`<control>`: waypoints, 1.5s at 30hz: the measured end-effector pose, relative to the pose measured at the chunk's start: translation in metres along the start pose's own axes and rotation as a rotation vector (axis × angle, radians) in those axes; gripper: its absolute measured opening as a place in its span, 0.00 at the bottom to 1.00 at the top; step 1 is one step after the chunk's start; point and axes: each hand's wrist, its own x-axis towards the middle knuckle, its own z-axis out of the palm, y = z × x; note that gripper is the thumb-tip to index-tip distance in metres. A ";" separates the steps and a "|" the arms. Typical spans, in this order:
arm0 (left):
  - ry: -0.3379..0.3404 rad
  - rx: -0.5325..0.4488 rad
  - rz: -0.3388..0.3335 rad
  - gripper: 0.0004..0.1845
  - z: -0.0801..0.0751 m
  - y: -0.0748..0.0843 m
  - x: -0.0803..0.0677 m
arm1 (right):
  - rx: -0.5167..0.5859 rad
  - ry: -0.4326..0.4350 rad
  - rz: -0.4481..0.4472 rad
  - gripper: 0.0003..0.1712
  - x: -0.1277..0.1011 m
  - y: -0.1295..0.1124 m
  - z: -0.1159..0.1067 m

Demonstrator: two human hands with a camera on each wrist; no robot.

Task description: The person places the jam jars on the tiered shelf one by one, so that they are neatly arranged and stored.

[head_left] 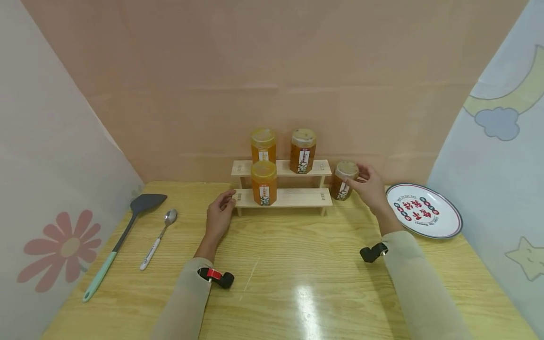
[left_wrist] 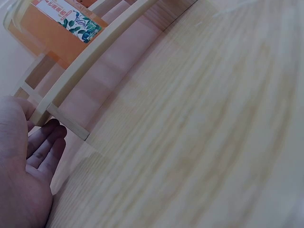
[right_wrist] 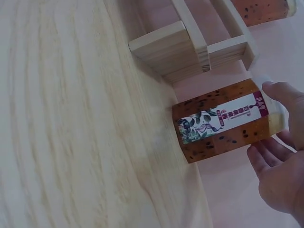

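Observation:
A two-tier wooden rack (head_left: 289,197) stands against the back wall. My left hand (head_left: 220,215) pinches the left end of its lower shelf, thumb above and fingers curled below in the left wrist view. Beside the rack's right end, my right hand (head_left: 369,188) holds a jar of dark amber, seed-flecked preserve (right_wrist: 221,121) by its lid, thumb on one side and fingers on the other. Another dark jar (head_left: 303,152) sits on the upper shelf, next to an orange jar (head_left: 263,144). A second orange jar (head_left: 264,183) stands on the lower shelf, partly covering the one behind.
A white oval plate (head_left: 399,193) with red lettering lies right of my right hand. On the left side of the table are a spatula (head_left: 123,236) with a green handle and a metal spoon (head_left: 158,240). Patterned panels flank the table on both sides.

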 end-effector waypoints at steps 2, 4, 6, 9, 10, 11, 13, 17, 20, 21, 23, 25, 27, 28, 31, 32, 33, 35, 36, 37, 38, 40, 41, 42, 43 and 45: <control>-0.005 -0.006 0.001 0.17 0.000 0.000 0.000 | 0.007 0.005 -0.001 0.44 0.002 0.001 0.002; -0.007 -0.008 0.001 0.17 0.000 0.001 0.000 | 0.003 0.007 0.000 0.45 0.002 0.000 0.006; -0.009 -0.009 0.002 0.17 -0.001 0.002 0.000 | -0.005 0.010 0.007 0.46 0.001 -0.001 0.009; -0.006 -0.007 0.000 0.17 -0.001 0.002 -0.001 | -0.020 0.021 0.019 0.47 -0.001 -0.005 0.014; -0.006 -0.008 -0.001 0.17 -0.001 0.002 -0.001 | -0.024 0.027 0.023 0.47 -0.001 -0.006 0.015; -0.006 -0.008 -0.002 0.17 -0.001 0.003 -0.001 | -0.025 0.034 0.027 0.47 -0.001 -0.006 0.015; -0.007 -0.011 -0.003 0.17 -0.001 0.002 -0.001 | -0.030 0.047 0.034 0.47 -0.002 -0.007 0.016; -0.016 -0.013 0.002 0.17 0.002 0.002 0.001 | -0.032 0.064 0.050 0.47 -0.004 -0.006 0.013; -0.018 -0.009 0.003 0.17 0.003 0.001 0.002 | -0.030 0.069 0.055 0.46 -0.006 -0.005 0.010; -0.017 -0.007 0.002 0.17 0.003 0.001 0.002 | -0.033 0.070 0.055 0.46 -0.007 -0.005 0.009; -0.014 -0.002 0.000 0.17 0.003 0.000 0.001 | -0.040 0.065 0.055 0.47 -0.009 -0.005 0.007; -0.010 -0.001 -0.003 0.17 0.003 0.000 0.000 | -0.044 0.055 0.056 0.47 -0.011 -0.007 0.005; -0.009 -0.002 -0.005 0.17 0.002 0.001 0.000 | -0.044 0.043 0.056 0.48 -0.014 -0.009 0.002; -0.008 -0.001 -0.005 0.17 0.002 0.001 -0.001 | -0.036 0.038 0.058 0.48 -0.016 -0.011 0.000; -0.014 0.002 0.001 0.17 0.002 0.002 0.000 | -0.005 0.043 0.059 0.48 -0.024 -0.015 -0.009; -0.015 0.001 0.005 0.17 0.003 0.001 0.000 | -0.001 0.049 0.058 0.48 -0.026 -0.016 -0.012; -0.015 0.001 0.009 0.17 0.003 0.001 0.000 | 0.007 0.054 0.057 0.48 -0.029 -0.017 -0.014; -0.017 0.000 0.015 0.17 0.004 0.001 0.000 | 0.019 0.062 0.054 0.48 -0.034 -0.020 -0.019; -0.016 0.000 0.017 0.17 0.004 0.001 0.000 | 0.022 0.063 0.055 0.48 -0.036 -0.022 -0.021; -0.013 -0.001 0.019 0.17 0.004 0.001 0.000 | 0.018 0.064 0.057 0.48 -0.038 -0.024 -0.023; -0.011 0.000 0.019 0.17 0.004 0.001 0.001 | 0.016 0.064 0.059 0.48 -0.039 -0.026 -0.024; -0.009 0.002 0.019 0.17 0.003 0.000 0.001 | 0.017 0.063 0.062 0.48 -0.043 -0.030 -0.026; -0.008 0.003 0.018 0.17 0.003 0.000 0.001 | 0.018 0.063 0.061 0.48 -0.044 -0.031 -0.026; -0.009 0.005 0.018 0.17 0.003 0.000 0.001 | 0.021 0.063 0.059 0.48 -0.045 -0.032 -0.026; -0.008 0.003 0.017 0.17 0.002 0.000 0.001 | 0.023 0.062 0.056 0.48 -0.046 -0.034 -0.026; -0.008 0.000 0.015 0.17 0.002 0.000 0.000 | 0.031 0.059 0.049 0.47 -0.047 -0.036 -0.026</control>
